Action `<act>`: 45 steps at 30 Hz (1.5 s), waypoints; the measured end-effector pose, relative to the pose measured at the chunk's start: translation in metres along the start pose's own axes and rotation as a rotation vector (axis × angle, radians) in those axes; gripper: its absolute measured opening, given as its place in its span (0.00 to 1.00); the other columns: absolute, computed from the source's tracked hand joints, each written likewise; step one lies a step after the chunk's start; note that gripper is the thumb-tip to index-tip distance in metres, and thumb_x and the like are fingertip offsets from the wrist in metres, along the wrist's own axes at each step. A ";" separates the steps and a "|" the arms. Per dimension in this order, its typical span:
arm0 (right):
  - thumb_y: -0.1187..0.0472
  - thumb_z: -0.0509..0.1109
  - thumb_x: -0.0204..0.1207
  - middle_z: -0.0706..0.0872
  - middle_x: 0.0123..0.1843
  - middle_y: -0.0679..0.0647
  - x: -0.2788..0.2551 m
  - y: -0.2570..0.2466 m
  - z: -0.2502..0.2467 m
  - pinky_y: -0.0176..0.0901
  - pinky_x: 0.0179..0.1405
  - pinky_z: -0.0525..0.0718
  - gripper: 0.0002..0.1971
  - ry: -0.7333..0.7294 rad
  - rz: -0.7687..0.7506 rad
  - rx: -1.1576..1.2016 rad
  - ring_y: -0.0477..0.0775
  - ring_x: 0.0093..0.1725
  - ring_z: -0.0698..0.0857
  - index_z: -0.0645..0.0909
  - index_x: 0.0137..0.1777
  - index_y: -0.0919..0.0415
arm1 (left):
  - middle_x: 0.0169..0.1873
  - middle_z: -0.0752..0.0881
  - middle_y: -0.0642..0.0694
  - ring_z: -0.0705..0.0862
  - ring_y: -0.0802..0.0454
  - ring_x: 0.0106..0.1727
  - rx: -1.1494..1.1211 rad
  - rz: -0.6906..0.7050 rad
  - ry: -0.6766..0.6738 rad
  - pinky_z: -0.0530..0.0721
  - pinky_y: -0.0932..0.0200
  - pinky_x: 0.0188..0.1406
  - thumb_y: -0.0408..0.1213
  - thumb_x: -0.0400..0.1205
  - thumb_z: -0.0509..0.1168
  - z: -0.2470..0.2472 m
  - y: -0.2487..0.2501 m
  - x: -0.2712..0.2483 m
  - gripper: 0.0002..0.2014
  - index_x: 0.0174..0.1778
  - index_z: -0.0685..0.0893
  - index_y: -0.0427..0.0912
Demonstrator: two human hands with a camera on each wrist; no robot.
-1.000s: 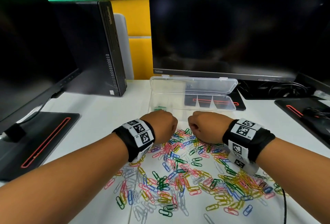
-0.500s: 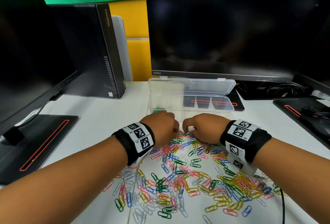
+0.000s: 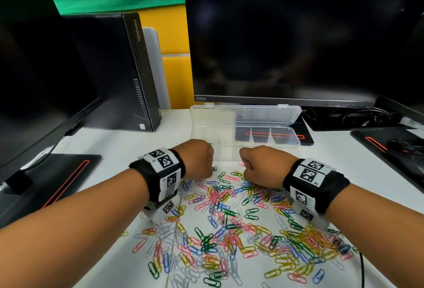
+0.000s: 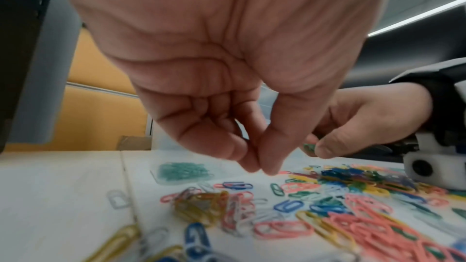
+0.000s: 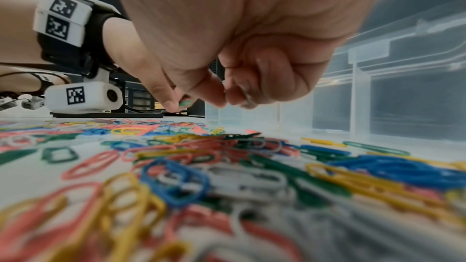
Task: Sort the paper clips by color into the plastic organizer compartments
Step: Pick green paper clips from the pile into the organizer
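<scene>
Fingers: right hand (image 5: 247, 51) now pinches green clip (image 5: 186, 103); left hand (image 4: 227, 79) fingertips closed, empty, lifted off pile (image 3: 231, 216). Organizer (image 3: 243, 136) at far edge of surface next.

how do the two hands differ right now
The right hand pinches a green paper clip at its fingertips; the left hand has its fingertips pressed together, with no clip visible in them. Both are curled, fingers pointing down over the loose clip pile.
</scene>
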State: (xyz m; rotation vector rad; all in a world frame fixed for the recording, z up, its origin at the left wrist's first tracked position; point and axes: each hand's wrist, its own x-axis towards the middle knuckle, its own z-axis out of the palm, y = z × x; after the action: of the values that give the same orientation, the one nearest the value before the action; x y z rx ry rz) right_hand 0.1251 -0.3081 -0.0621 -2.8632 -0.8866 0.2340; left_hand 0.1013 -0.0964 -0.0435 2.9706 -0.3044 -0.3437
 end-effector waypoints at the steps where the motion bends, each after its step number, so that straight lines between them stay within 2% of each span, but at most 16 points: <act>1: 0.55 0.64 0.79 0.76 0.37 0.47 0.000 0.001 0.000 0.47 0.33 0.72 0.07 0.005 0.004 0.023 0.57 0.40 0.79 0.67 0.46 0.48 | 0.40 0.82 0.52 0.80 0.52 0.43 -0.007 -0.006 0.000 0.71 0.64 0.29 0.37 0.79 0.69 -0.001 -0.001 -0.002 0.02 0.42 0.81 0.47; 4: 0.57 0.60 0.83 0.78 0.43 0.47 0.000 0.003 0.001 0.47 0.38 0.74 0.11 -0.007 0.017 0.047 0.56 0.43 0.80 0.70 0.64 0.49 | 0.39 0.81 0.54 0.79 0.57 0.39 -0.179 -0.034 -0.027 0.73 0.63 0.32 0.34 0.80 0.66 0.000 -0.003 -0.001 0.10 0.54 0.80 0.52; 6: 0.59 0.57 0.84 0.81 0.47 0.51 0.000 0.002 0.000 0.49 0.42 0.77 0.09 -0.036 0.006 0.015 0.58 0.47 0.80 0.75 0.60 0.52 | 0.34 0.83 0.50 0.80 0.57 0.31 -0.407 -0.074 -0.102 0.76 0.62 0.31 0.30 0.82 0.61 0.003 0.001 0.000 0.11 0.55 0.82 0.47; 8: 0.60 0.55 0.85 0.84 0.49 0.53 0.000 0.000 0.000 0.52 0.47 0.81 0.09 -0.074 -0.019 -0.005 0.59 0.49 0.81 0.77 0.55 0.54 | 0.30 0.83 0.42 0.78 0.50 0.25 -0.641 -0.122 -0.164 0.77 0.58 0.30 0.26 0.82 0.59 0.006 0.003 0.001 0.11 0.48 0.84 0.42; 11: 0.50 0.55 0.88 0.85 0.50 0.52 -0.001 0.000 0.001 0.54 0.51 0.82 0.11 -0.065 -0.044 -0.027 0.58 0.49 0.81 0.77 0.54 0.52 | 0.26 0.80 0.44 0.76 0.50 0.23 -0.665 -0.140 -0.143 0.76 0.60 0.27 0.26 0.82 0.59 0.004 0.007 0.003 0.11 0.45 0.86 0.41; 13: 0.45 0.59 0.86 0.85 0.51 0.50 -0.001 0.001 0.003 0.50 0.47 0.80 0.10 -0.058 -0.048 -0.083 0.56 0.49 0.81 0.77 0.54 0.48 | 0.28 0.81 0.44 0.77 0.53 0.24 -0.659 -0.144 -0.135 0.75 0.63 0.24 0.27 0.84 0.58 0.003 0.011 0.003 0.11 0.50 0.86 0.39; 17: 0.43 0.63 0.83 0.85 0.51 0.49 0.003 0.003 0.005 0.47 0.40 0.74 0.10 -0.035 -0.040 -0.115 0.55 0.48 0.81 0.78 0.52 0.47 | 0.43 0.84 0.32 0.81 0.44 0.33 -0.912 -0.211 -0.215 0.78 0.62 0.27 0.25 0.87 0.53 0.000 0.007 0.005 0.11 0.56 0.80 0.31; 20: 0.42 0.65 0.83 0.85 0.55 0.48 0.005 0.005 0.007 0.47 0.43 0.76 0.10 -0.041 -0.048 -0.088 0.54 0.49 0.80 0.78 0.59 0.43 | 0.50 0.89 0.29 0.88 0.41 0.42 -0.922 -0.206 -0.172 0.87 0.58 0.36 0.23 0.86 0.58 -0.001 -0.002 0.006 0.11 0.59 0.83 0.29; 22: 0.42 0.66 0.83 0.83 0.56 0.46 0.006 0.006 0.008 0.47 0.47 0.77 0.12 -0.062 -0.056 -0.062 0.53 0.51 0.79 0.78 0.63 0.39 | 0.50 0.91 0.31 0.88 0.43 0.42 -0.932 -0.209 -0.143 0.88 0.57 0.37 0.23 0.85 0.62 0.000 -0.006 0.008 0.10 0.59 0.84 0.30; 25: 0.44 0.67 0.83 0.78 0.49 0.41 0.006 0.004 0.007 0.45 0.45 0.75 0.12 -0.069 -0.063 -0.035 0.50 0.49 0.78 0.80 0.64 0.37 | 0.40 0.90 0.47 0.86 0.55 0.36 -0.668 -0.110 -0.084 0.83 0.64 0.35 0.31 0.82 0.68 0.004 -0.009 0.011 0.08 0.55 0.89 0.40; 28: 0.49 0.67 0.82 0.77 0.42 0.41 0.005 0.003 0.007 0.43 0.40 0.73 0.06 -0.063 -0.070 -0.038 0.50 0.45 0.79 0.82 0.56 0.40 | 0.39 0.85 0.60 0.82 0.60 0.40 -0.268 0.019 0.002 0.75 0.68 0.35 0.45 0.82 0.70 0.010 -0.002 0.013 0.07 0.50 0.92 0.50; 31: 0.52 0.61 0.84 0.82 0.42 0.45 0.004 0.002 0.008 0.44 0.36 0.73 0.06 -0.018 -0.077 -0.068 0.54 0.43 0.81 0.80 0.50 0.46 | 0.45 0.88 0.56 0.83 0.57 0.45 -0.058 0.060 0.012 0.77 0.63 0.40 0.50 0.83 0.68 0.015 0.007 0.016 0.10 0.51 0.92 0.50; 37: 0.56 0.62 0.82 0.86 0.48 0.52 0.008 0.010 0.009 0.45 0.38 0.78 0.05 0.101 0.024 -0.123 0.57 0.45 0.83 0.80 0.49 0.49 | 0.47 0.90 0.44 0.88 0.44 0.48 0.165 0.059 -0.007 0.87 0.55 0.46 0.41 0.82 0.66 0.019 0.015 0.027 0.10 0.49 0.91 0.42; 41: 0.55 0.61 0.82 0.87 0.57 0.51 0.007 0.010 0.009 0.47 0.46 0.81 0.11 0.075 0.003 -0.090 0.58 0.53 0.84 0.81 0.60 0.43 | 0.48 0.90 0.40 0.88 0.43 0.47 0.174 0.043 -0.053 0.82 0.56 0.41 0.36 0.82 0.60 0.023 0.011 0.028 0.13 0.49 0.89 0.36; 43: 0.53 0.62 0.83 0.86 0.63 0.49 0.005 0.009 0.008 0.48 0.55 0.84 0.15 0.032 -0.038 -0.057 0.57 0.59 0.84 0.80 0.66 0.38 | 0.48 0.90 0.39 0.87 0.43 0.46 0.145 0.013 -0.102 0.83 0.55 0.42 0.39 0.81 0.61 0.023 0.010 0.025 0.13 0.50 0.88 0.36; 45: 0.51 0.64 0.83 0.86 0.62 0.47 0.004 0.007 0.008 0.46 0.53 0.82 0.14 -0.022 -0.052 -0.052 0.55 0.60 0.84 0.82 0.66 0.38 | 0.49 0.90 0.40 0.86 0.44 0.44 0.132 -0.003 -0.134 0.82 0.56 0.41 0.43 0.80 0.63 0.022 0.009 0.020 0.15 0.51 0.88 0.35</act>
State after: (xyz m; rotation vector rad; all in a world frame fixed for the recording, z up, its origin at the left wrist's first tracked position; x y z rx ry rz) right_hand 0.1308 -0.3106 -0.0714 -2.8855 -0.9834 0.2403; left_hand 0.1134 -0.1121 -0.0675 3.0831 -0.3503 -0.5443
